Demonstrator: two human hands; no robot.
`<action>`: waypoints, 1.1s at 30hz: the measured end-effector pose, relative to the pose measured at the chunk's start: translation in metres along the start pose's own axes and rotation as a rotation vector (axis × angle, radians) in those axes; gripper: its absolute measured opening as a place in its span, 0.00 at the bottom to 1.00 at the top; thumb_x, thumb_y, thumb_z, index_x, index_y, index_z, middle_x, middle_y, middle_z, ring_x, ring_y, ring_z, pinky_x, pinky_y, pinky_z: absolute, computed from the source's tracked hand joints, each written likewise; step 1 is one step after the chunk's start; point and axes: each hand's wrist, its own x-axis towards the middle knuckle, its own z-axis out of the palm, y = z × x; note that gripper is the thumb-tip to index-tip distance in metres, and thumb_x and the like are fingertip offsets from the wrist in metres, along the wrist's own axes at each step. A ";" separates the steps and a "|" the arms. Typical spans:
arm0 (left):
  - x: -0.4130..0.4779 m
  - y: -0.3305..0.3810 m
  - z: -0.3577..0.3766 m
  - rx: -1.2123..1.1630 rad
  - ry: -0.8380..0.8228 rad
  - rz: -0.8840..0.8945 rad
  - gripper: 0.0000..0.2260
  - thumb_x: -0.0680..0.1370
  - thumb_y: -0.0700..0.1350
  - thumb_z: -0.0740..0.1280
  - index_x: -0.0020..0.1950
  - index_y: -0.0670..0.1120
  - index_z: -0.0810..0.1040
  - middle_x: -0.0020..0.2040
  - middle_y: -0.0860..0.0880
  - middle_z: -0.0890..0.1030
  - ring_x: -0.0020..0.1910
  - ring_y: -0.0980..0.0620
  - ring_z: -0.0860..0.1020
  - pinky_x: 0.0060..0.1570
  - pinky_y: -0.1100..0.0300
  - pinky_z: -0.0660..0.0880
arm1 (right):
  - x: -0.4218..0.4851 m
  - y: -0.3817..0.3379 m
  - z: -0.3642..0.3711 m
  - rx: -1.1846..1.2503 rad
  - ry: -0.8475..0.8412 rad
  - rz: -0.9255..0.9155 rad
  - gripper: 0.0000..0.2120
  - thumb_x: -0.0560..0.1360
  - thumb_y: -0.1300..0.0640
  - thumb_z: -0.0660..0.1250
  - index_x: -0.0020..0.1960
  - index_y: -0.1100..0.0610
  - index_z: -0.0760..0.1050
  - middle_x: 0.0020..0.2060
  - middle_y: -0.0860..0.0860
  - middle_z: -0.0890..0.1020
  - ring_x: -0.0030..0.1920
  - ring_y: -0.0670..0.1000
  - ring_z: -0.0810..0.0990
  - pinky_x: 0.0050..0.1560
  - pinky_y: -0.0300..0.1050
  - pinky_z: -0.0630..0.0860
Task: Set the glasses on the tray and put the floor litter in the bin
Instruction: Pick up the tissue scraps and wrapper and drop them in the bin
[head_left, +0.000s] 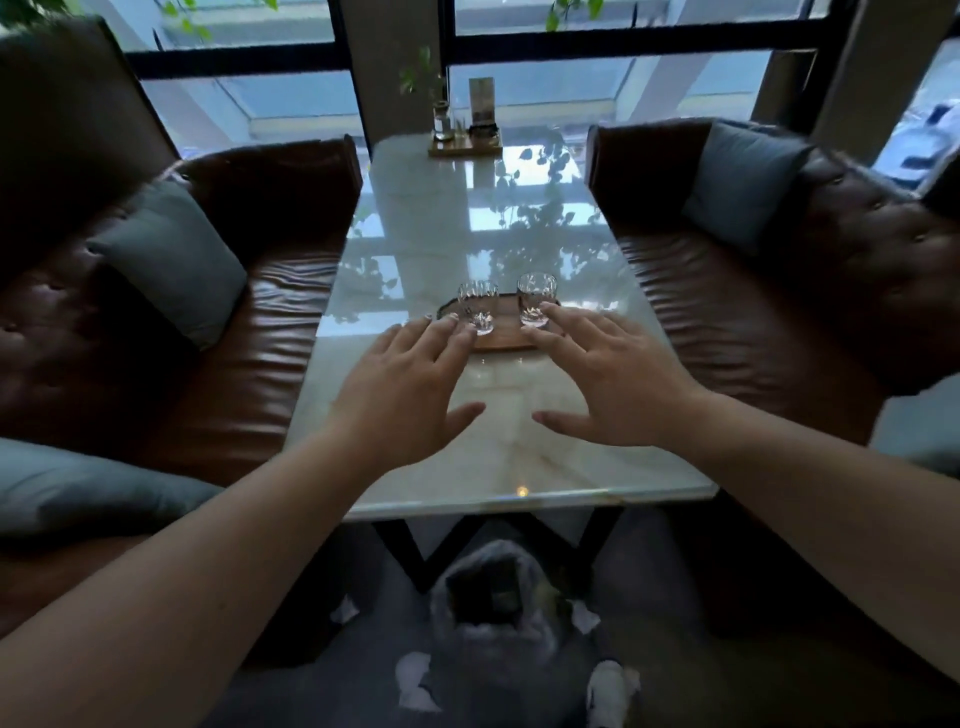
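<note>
Both glasses (478, 305) (536, 300) stand on the tray (501, 340), counter centre. Left hand (410, 382) and right hand (613, 379) hover with fingers spread, empty. Litter (415, 680) at 6 o'clock around the bin (493, 592): likely light, crumpled paper; pinch anywhere.

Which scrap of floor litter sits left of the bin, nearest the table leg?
Find the marble table, then the lined bin on the floor under its near edge. Left of the bin, beside the black leg, lies a small white scrap. It is smaller and farther back than the big crumpled piece.
</note>
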 end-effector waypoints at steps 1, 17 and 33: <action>-0.010 0.003 -0.002 -0.009 -0.006 0.004 0.34 0.73 0.63 0.58 0.71 0.41 0.66 0.68 0.39 0.72 0.66 0.37 0.70 0.65 0.42 0.68 | -0.011 -0.010 -0.004 -0.002 -0.009 0.013 0.39 0.70 0.30 0.60 0.74 0.51 0.61 0.72 0.58 0.67 0.71 0.59 0.68 0.69 0.57 0.65; -0.158 0.111 0.039 -0.090 -0.205 -0.078 0.33 0.74 0.64 0.55 0.71 0.43 0.65 0.69 0.41 0.71 0.68 0.41 0.69 0.66 0.46 0.68 | -0.205 -0.070 0.043 0.228 -0.241 0.155 0.41 0.69 0.30 0.60 0.75 0.49 0.58 0.74 0.56 0.64 0.71 0.57 0.66 0.70 0.54 0.64; -0.302 0.107 0.102 -0.215 -0.335 -0.263 0.30 0.73 0.60 0.65 0.68 0.42 0.70 0.66 0.41 0.75 0.64 0.44 0.73 0.59 0.50 0.74 | -0.253 -0.170 0.114 0.364 -0.414 0.150 0.38 0.70 0.34 0.65 0.74 0.48 0.59 0.73 0.52 0.66 0.71 0.53 0.67 0.63 0.51 0.71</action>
